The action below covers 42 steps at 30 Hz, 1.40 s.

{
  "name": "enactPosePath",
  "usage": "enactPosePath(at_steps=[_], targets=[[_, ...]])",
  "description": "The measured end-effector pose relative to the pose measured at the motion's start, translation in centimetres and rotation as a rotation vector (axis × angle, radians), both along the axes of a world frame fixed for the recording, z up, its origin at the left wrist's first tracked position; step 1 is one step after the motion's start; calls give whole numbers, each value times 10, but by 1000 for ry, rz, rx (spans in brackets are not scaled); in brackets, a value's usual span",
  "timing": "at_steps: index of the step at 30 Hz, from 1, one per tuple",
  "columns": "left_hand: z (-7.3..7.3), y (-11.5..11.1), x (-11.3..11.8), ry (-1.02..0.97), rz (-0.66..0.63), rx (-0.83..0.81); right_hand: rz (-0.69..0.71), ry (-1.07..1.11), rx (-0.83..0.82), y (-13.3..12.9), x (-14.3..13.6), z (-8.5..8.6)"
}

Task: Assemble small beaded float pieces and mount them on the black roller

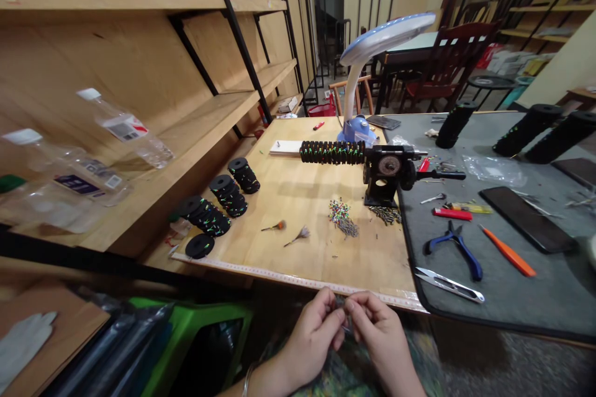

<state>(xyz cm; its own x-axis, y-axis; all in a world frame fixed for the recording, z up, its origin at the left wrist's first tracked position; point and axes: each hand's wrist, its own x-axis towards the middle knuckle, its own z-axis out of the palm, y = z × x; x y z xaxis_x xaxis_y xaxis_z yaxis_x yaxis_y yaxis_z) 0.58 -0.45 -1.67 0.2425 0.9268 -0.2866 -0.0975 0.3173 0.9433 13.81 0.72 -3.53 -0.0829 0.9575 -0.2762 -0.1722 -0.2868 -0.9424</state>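
Note:
My left hand (313, 336) and my right hand (378, 334) meet just below the table's front edge, fingers of both pinched together. Whatever lies between the fingertips is too small to make out. On the wooden table (242, 248) beyond them lie a pile of colourful beads (338, 211), small grey metal pieces (347, 227) and two small feathery bundles, one orange-tipped (280, 225) and one pale (302, 233). A black clamp device (390, 170) stands behind, with a black foam roll (333, 152) wound with bright bits at its left.
Black foam rolls (205, 216) stand at the left edge. On the grey mat (447, 316) lie snips (451, 285), blue-handled pliers (454, 245), an orange tool (510, 252) and a dark phone (528, 218). A desk lamp (357, 130) rises behind; shelves (186, 142) flank the left.

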Motion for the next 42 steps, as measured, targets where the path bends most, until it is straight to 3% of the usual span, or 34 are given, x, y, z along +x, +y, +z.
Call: enactPosePath(at_steps=[5,22,28,42], targets=[[-1,1,1,-36,1,-6,16,37,-4,0,1,-5],[-1,3,3,-54,59,-30,-16,-27,-6,-4,-2,2],[-4,5,-2,-38,120,-60,77,-99,0,-12,1,-2],[-7,4,0,-72,98,-75,184,40,-135,-11,-2,-10]])
